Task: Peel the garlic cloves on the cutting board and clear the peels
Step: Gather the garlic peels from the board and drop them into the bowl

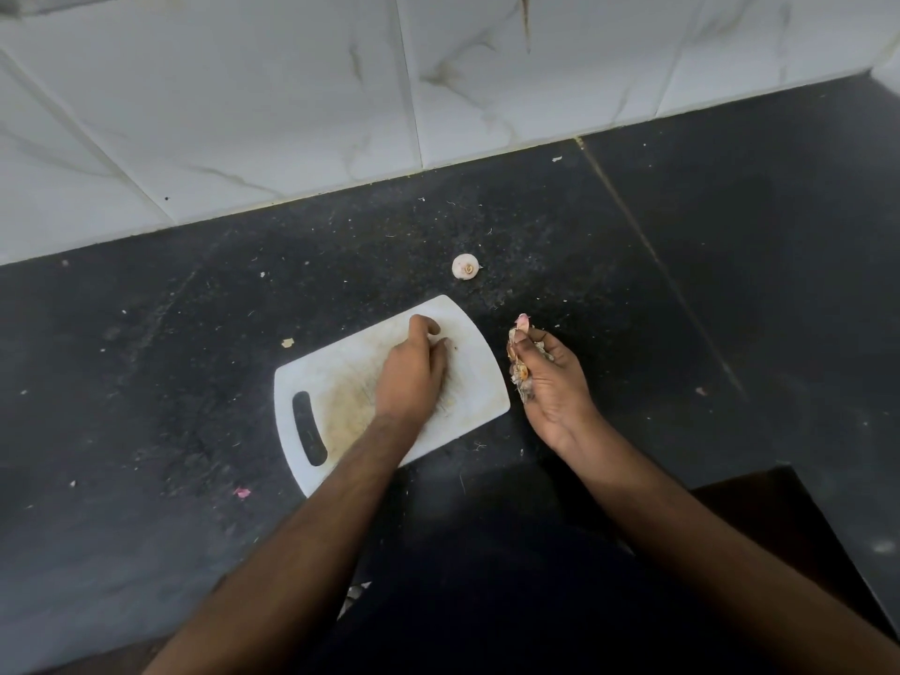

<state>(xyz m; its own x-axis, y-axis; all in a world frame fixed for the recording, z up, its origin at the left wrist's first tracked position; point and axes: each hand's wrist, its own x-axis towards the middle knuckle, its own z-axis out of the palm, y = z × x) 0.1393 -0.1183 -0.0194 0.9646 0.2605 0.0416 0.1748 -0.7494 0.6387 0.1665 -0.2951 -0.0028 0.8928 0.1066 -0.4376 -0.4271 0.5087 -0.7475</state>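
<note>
Black speckled stone countertop (146, 382) carries a white rectangular plastic cutting board (482, 382) with rounded corners and a slot handle at its near-left end; its surface is stained yellowish and scored. The left hand (411, 372) lies palm-down on the middle of the board, fingers curled loosely under and touching the surface; whether anything is beneath them cannot be told. The right hand (550, 377) hovers just beside the board's right edge, off it, closed around a bunch of dry papery garlic peels (521, 353), beige and pinkish, which stick out past the thumb and fingers. Beyond the board, apart from it, 1 small pale round garlic piece (465, 267) sits on the countertop. Tiny peel scraps dot the stone, among them a pink fleck (241, 492) near the board's handle end. White marbled wall tiles (243, 114) rise behind the countertop.
</note>
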